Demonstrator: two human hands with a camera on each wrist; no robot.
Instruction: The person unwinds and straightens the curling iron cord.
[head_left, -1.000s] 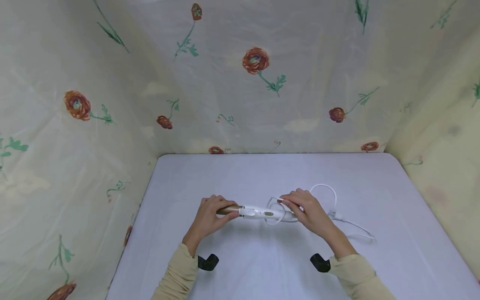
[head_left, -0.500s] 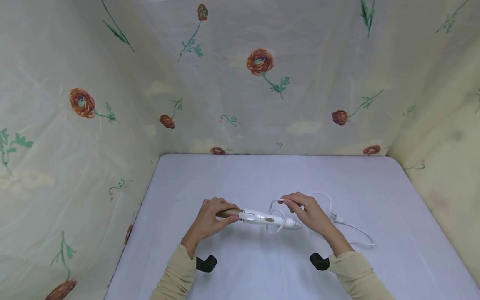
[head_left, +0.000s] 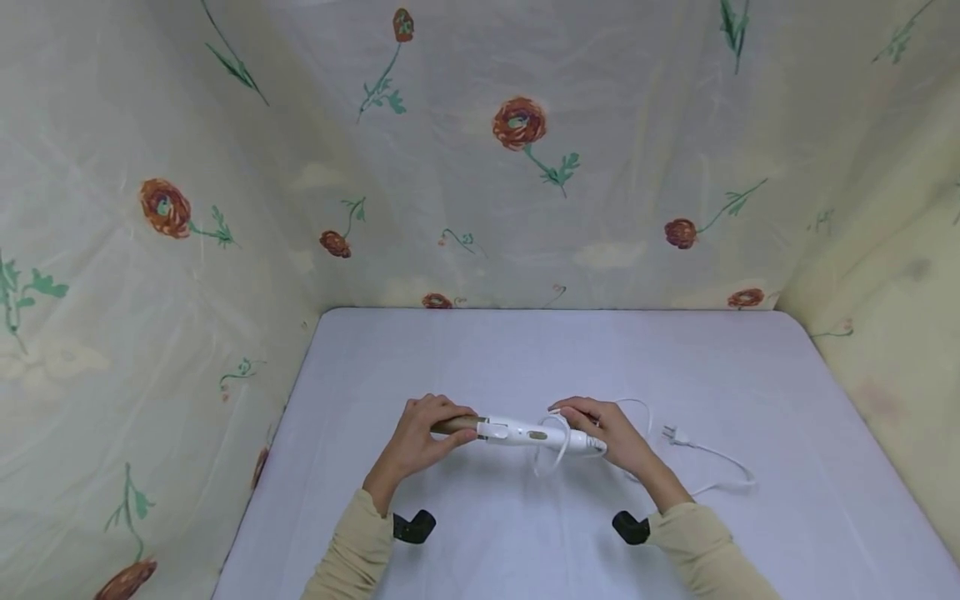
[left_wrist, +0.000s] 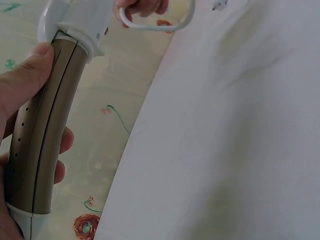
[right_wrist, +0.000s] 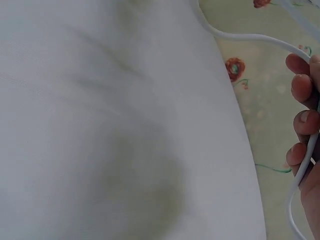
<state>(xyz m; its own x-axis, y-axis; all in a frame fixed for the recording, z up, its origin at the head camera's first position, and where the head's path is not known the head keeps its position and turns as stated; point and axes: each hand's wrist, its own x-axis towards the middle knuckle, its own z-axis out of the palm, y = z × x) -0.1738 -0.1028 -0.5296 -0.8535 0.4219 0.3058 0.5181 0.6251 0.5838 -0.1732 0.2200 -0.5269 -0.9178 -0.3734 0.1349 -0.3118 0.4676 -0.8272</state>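
Note:
A white hair straightener (head_left: 517, 432) with a bronze barrel (left_wrist: 47, 125) is held level above the table. My left hand (head_left: 426, 432) grips it round the barrel, the thumb lying along the near side in the left wrist view. White cord (head_left: 564, 442) loops around the handle. My right hand (head_left: 611, 429) pinches part of that cord beyond the handle's right end. In the right wrist view, the cord (right_wrist: 250, 36) runs between the right fingers (right_wrist: 302, 87) and hangs down past the palm.
The cord's plug (head_left: 675, 434) hangs or lies right of my right hand; which, I cannot tell. A white-covered table (head_left: 480, 358) spreads beneath. Flower-patterned cloth (head_left: 585, 233) walls the back and sides. Black wrist mounts (head_left: 632, 527) sit below both hands.
My right hand has drawn the cord loop out, then moved slightly left and down towards the handle. The straightener's right end has dipped a little. My left hand keeps its grip.

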